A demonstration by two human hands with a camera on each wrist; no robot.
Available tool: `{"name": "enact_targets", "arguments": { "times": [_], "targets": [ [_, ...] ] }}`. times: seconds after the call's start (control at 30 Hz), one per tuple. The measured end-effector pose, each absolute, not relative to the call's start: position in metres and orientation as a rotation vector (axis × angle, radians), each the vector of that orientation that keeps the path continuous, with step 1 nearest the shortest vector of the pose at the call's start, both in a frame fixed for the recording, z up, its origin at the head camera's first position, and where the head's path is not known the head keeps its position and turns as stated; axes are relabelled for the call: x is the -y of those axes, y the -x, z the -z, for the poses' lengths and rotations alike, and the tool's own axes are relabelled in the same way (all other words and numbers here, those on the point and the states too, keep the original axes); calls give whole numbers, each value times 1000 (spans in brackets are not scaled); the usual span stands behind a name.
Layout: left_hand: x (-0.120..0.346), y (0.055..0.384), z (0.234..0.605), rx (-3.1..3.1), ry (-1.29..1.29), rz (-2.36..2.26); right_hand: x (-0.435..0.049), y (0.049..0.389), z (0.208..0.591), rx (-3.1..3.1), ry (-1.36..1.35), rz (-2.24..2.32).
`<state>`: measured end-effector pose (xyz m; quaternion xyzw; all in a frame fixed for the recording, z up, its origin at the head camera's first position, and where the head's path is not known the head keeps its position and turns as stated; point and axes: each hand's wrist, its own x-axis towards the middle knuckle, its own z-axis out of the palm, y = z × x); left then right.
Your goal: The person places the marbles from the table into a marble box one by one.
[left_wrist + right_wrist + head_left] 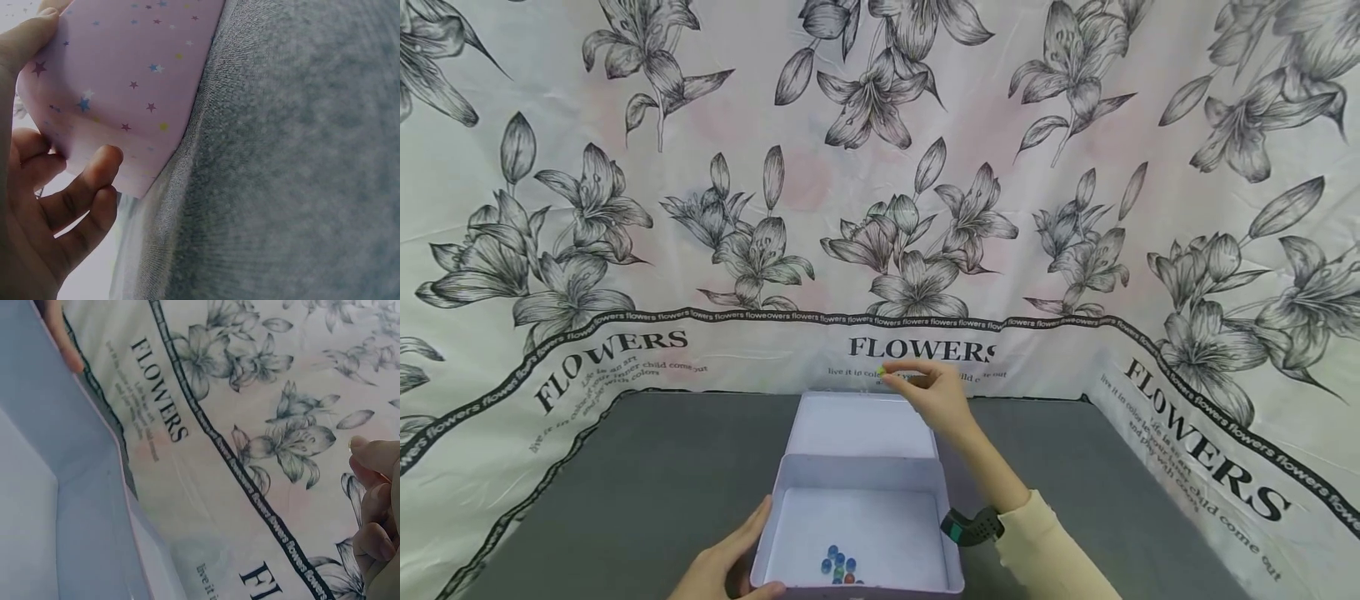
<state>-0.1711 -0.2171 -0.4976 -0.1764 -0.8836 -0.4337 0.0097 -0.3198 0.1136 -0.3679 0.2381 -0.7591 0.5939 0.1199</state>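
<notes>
An open box (865, 473) with a pale inside stands on the grey table, its lid (861, 425) folded back. Several small marbles (838, 567), mostly blue with a red and a green one, lie near its front wall. My left hand (726, 558) grips the box's left side near the front corner; the left wrist view shows its pink, star-printed outside (125, 75). Raised above the lid, my right hand (936, 396) pinches a tiny yellow-green marble (882, 372) between thumb and forefinger. Fingers nearly cover that marble in the right wrist view.
A grey cloth (647, 483) covers the table on both sides of the box. White fabric printed with flowers (917, 283) hangs behind and along the sides. A dark band (973, 527) sits on my right wrist.
</notes>
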Motion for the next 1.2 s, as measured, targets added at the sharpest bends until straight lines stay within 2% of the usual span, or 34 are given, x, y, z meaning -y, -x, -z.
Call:
{"name": "enact_targets", "arguments": {
  "times": [0.2, 0.57, 1.0, 1.2],
  "targets": [
    [218, 170, 501, 2698, 598, 1341, -89, 323, 373, 2161, -757, -1807],
    [216, 170, 498, 2742, 558, 1347, -60, 316, 411, 2261, -941, -1796],
    [222, 173, 500, 2672, 675, 1597, -40, 304, 437, 2396, -1289, -1812],
    [220, 172, 499, 2677, 674, 1645, -38, 299, 446, 2555, -1340, -1784]
  ]
}}
